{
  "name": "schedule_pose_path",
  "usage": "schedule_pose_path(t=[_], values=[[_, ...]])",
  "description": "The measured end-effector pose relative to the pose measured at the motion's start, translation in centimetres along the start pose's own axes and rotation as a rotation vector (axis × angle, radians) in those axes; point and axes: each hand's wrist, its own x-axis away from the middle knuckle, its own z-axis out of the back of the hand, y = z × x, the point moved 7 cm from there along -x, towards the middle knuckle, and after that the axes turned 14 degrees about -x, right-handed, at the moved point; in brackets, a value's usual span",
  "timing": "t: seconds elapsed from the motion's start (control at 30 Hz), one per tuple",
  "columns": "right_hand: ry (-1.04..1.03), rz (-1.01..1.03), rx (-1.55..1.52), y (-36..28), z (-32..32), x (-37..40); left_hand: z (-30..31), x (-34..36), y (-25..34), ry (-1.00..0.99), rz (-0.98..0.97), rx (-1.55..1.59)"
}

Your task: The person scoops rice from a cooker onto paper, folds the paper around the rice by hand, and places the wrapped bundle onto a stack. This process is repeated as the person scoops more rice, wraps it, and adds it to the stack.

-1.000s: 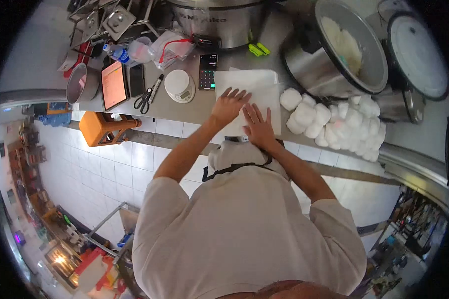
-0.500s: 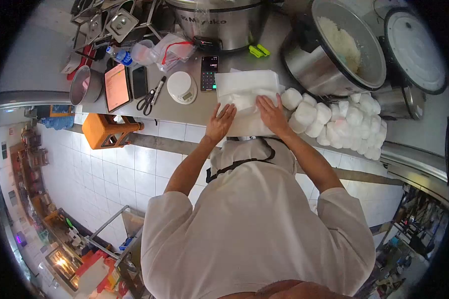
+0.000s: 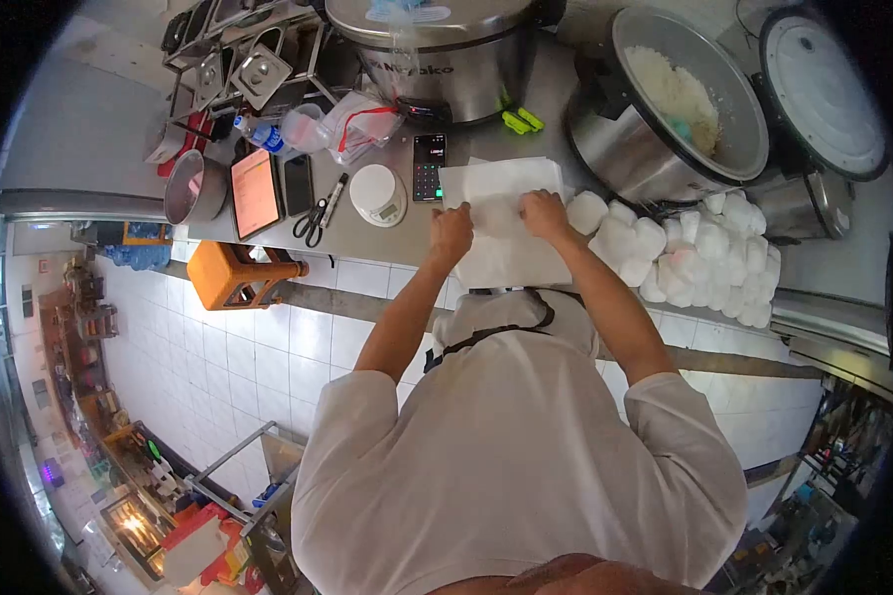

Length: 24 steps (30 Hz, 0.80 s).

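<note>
Hands on a steel counter (image 3: 362, 236) — left hand (image 3: 450, 234) and right hand (image 3: 546, 213) both curl their fingers around a white wrapped bundle (image 3: 497, 214), which lies on a paper sheet (image 3: 511, 263) just beside a pile of wrapped rice portions (image 3: 700, 253).

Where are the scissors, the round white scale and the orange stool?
scissors (image 3: 311, 224): head view, on the handles.
round white scale (image 3: 376, 187): head view, on its top plate.
orange stool (image 3: 230, 275): head view, on its seat.

Both arms reach forward with elbows bent, the forearms converging toward the far side. The left hand (image 3: 451, 235) and right hand (image 3: 545, 214) sit near each other, knuckles up and fingers curled under, the right slightly farther away.
</note>
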Motion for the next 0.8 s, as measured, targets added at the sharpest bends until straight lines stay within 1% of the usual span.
schedule_pose_path(t=[0.03,0.13,0.23,0.33,0.37,0.43,0.47,0.53,0.57,0.63,0.67,0.7,0.73,0.8], values=[[0.046,0.044,0.066,-0.6,0.3,0.6,0.3,-0.2,0.4,-0.015,-0.057,-0.013],[0.261,0.186,-0.01,-1.6,0.2,2.4,3.2,1.7,1.9,0.358,-0.161,-0.132],[0.265,0.172,-0.102,-1.0,-2.3,4.5,-0.4,3.7,1.5,0.342,-0.199,0.114],[0.371,0.281,-0.084,-0.8,-3.3,6.3,-0.5,6.4,2.1,0.506,-0.196,0.132],[0.392,0.284,-0.072,-0.7,-3.6,6.6,-0.2,6.8,2.3,0.543,-0.209,0.097],[0.434,0.29,-0.044,-1.0,-3.3,7.0,-1.5,5.0,1.5,0.322,-0.179,0.118],[0.386,0.223,-0.147,-0.5,-3.4,6.7,-2.2,4.1,1.0,0.209,-0.164,0.128],[0.29,0.088,-0.348,0.5,-3.5,5.8,-2.3,1.0,-0.2,-0.076,0.017,0.451],[0.248,-0.055,-0.496,1.1,-3.2,5.4,-2.7,0.2,-0.6,-0.221,0.109,0.61],[0.17,-0.345,-0.785,1.3,-2.6,4.9,-1.3,-0.8,-0.1,-0.009,-0.158,0.416],[0.21,-0.423,-0.893,1.2,-2.8,5.0,-0.7,-1.0,0.3,0.102,-0.293,0.319],[0.259,-0.499,-1.003,1.5,-3.3,5.2,1.3,0.2,1.1,0.399,-0.484,0.333],[0.311,-0.576,-1.117,1.6,-3.8,5.6,1.2,0.6,1.5,0.268,-0.418,0.507],[0.374,-0.532,-1.0,1.2,-3.5,6.1,0.5,2.5,2.8,-0.02,-0.291,0.831]])
